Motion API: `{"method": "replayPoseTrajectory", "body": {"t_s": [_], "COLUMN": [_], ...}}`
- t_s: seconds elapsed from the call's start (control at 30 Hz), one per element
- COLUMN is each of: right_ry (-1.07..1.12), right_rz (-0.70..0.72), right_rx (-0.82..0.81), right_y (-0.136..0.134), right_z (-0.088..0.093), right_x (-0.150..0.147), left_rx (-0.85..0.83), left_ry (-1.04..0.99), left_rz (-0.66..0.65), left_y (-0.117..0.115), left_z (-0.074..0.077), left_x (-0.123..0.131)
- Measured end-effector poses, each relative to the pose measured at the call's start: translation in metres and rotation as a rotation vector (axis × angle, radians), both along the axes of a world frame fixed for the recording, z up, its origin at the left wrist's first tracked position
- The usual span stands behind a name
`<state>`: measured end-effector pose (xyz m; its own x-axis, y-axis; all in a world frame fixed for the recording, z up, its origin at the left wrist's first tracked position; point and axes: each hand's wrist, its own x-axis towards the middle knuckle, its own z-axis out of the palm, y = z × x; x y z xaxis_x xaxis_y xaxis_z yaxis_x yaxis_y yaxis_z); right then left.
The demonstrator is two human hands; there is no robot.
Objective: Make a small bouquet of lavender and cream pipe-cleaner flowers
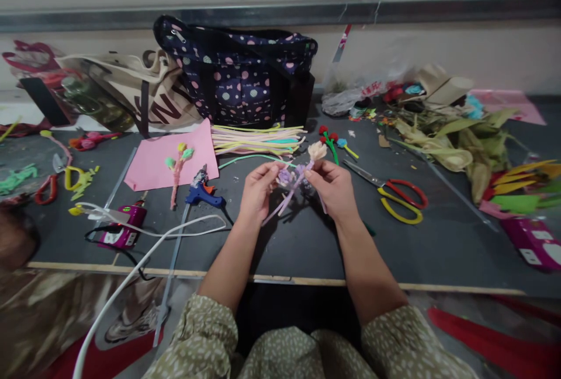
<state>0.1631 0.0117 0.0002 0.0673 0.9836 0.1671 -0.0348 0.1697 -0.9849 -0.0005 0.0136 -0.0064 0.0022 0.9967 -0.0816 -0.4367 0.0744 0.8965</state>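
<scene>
**Fuzz, cloth and matt board**

You hold fuzzy, soft-looking pipe-cleaner flowers [293, 183] over a matt dark tabletop [280, 244]. At far centre the dotted bag [236, 75] looks like smooth cloth; right, the scissors [390, 192] show bright metal blades, glossy plastic handles.

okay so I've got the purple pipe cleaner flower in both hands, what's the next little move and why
Probably a twist of the loose stems together. Your left hand and right hand pinch the purple flower beside a cream flower, and their stems hang splayed below, not yet wound into one.
</scene>
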Motion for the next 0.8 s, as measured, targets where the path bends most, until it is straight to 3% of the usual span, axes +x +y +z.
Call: {"method": "replayPoseTrajectory", "body": {"t_s": [0.1,0.17,0.27,0.4,0.57,0.8], "right_ry": [-0.002,-0.014,-0.011,0.012,-0.008,-0.059], "right_rz": [-0.056,-0.074,-0.073,-0.053,-0.023,0.022], "right_rx": [-0.027,-0.038,-0.037,-0.039,-0.036,-0.01], "right_y": [0.003,0.003,0.002,0.0,-0.002,-0.003], "right_z": [-0.002,-0.003,-0.004,-0.003,0.0,0.0], "right_x": [-0.002,-0.003,-0.006,-0.009,-0.01,-0.009], "left_rx": [0.311,0.565,0.84,0.83,0.757,0.629], "left_ry": [0.251,0.543,0.968,1.284,1.328,1.185], "left_rz": [0.415,0.555,0.477,0.415,0.392,0.263], "left_y": [-0.007,-0.014,-0.021,-0.022,-0.019,-0.015], "left_z": [0.004,0.006,0.006,0.002,0.003,0.007], "left_x": [0.0,0.002,0.007,0.014,0.012,0.007]}}
